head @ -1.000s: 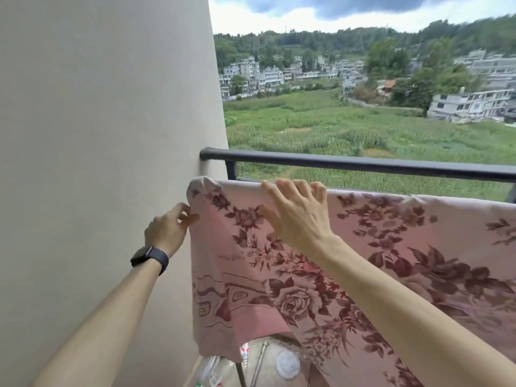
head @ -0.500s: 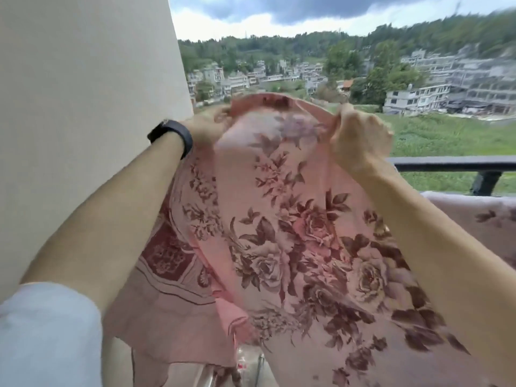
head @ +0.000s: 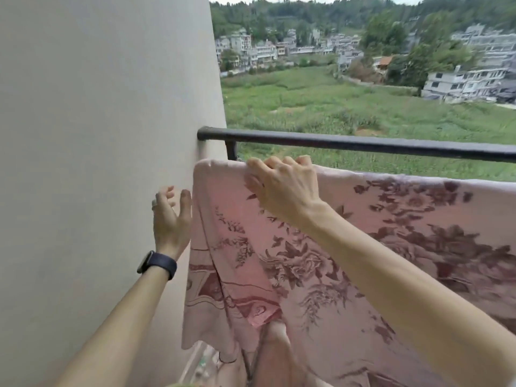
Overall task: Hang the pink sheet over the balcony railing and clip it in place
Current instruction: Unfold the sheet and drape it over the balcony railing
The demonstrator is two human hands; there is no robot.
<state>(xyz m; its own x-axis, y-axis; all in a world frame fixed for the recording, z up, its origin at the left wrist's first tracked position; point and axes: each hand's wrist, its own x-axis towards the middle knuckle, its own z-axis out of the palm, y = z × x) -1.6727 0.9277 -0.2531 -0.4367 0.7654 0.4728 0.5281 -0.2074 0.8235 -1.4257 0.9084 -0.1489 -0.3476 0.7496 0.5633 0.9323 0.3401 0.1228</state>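
- No writing or brand can be read on anything in view.
- A plain wall (head: 97, 163) fills the left side; the dark railing (head: 363, 143) meets it at its left end and runs off to the right edge.
- The left hand (head: 171, 219), with a dark watch (head: 156, 264) on its wrist, is raised between the wall and the sheet's left edge, fingers spread apart and holding nothing; its thumb lies just beside or barely touching that edge, I cannot tell which.
- The pink sheet (head: 349, 261), printed with dark red flowers, hangs over a lower bar just below the railing, its top fold starting near the wall and running right out of view.
- The right hand (head: 283, 188) rests on the sheet's top fold near its left corner, fingers curled over the fold; whether they pinch the cloth I cannot tell.
- Open gap shows between railing and sheet top; beyond lie a green field and houses.
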